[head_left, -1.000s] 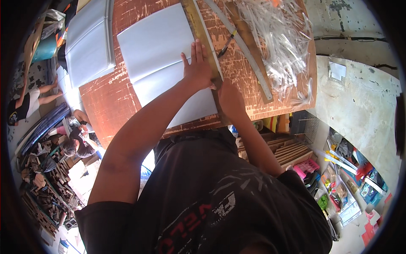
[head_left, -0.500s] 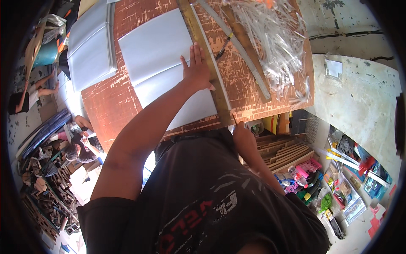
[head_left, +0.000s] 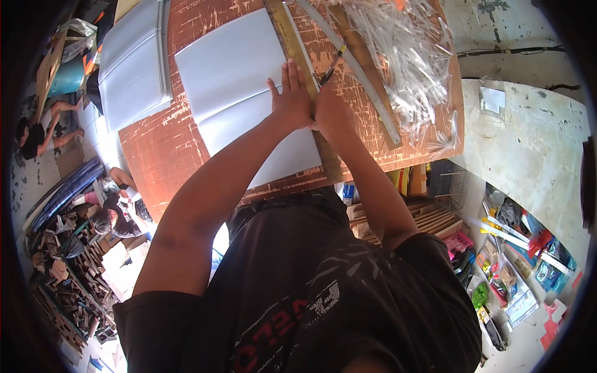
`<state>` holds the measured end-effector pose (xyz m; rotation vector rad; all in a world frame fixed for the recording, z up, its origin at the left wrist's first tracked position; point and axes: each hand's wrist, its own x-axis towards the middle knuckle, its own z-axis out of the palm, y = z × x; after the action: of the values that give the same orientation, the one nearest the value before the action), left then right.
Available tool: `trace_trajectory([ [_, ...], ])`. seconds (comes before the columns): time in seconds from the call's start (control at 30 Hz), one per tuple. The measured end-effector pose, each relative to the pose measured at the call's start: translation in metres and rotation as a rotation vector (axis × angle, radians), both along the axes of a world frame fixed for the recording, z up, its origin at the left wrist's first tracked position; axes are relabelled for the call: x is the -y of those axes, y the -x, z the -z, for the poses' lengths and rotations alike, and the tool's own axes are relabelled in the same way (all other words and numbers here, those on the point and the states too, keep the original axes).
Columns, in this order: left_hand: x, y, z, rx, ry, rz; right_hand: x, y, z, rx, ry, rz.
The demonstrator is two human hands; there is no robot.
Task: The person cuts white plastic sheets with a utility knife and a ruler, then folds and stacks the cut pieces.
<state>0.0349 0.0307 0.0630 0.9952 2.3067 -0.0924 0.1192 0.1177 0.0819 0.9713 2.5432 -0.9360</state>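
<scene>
The right hand [head_left: 334,116] is back from the table's [head_left: 158,146] near edge, beside the left hand [head_left: 291,104] – curled, its pinch I cannot tell. Under the left's spread fingers, ruler [head_left: 282,28] and white sheet [head_left: 230,56] look unshifted – the line probably holds.

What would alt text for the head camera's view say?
A person's left hand lies flat across white sheeting and a long brownish straightedge on a scratched red-brown table, the right hand close by; clear strips are heaped farther right.
</scene>
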Motion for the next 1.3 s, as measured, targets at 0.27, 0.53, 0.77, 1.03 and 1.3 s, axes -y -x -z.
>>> trace_trajectory([
  [0.27, 0.000, -0.002, 0.000, 0.003, -0.019, -0.007, 0.003, 0.001, 0.018, 0.093, 0.001, -0.015],
  [0.53, -0.002, 0.000, 0.001, -0.013, -0.015, 0.009, -0.003, 0.000, 0.028, 0.061, 0.000, -0.054],
  [0.77, 0.000, -0.001, -0.005, 0.004, 0.006, 0.012, 0.005, -0.044, 0.033, -0.033, 0.031, -0.052],
  [1.03, 0.000, -0.001, -0.006, -0.006, 0.046, 0.042, 0.030, -0.140, 0.031, 0.084, 0.005, -0.084],
  [1.3, -0.001, 0.001, -0.006, -0.017, 0.015, 0.047, 0.048, -0.210, 0.000, 0.395, 0.068, 0.061],
])
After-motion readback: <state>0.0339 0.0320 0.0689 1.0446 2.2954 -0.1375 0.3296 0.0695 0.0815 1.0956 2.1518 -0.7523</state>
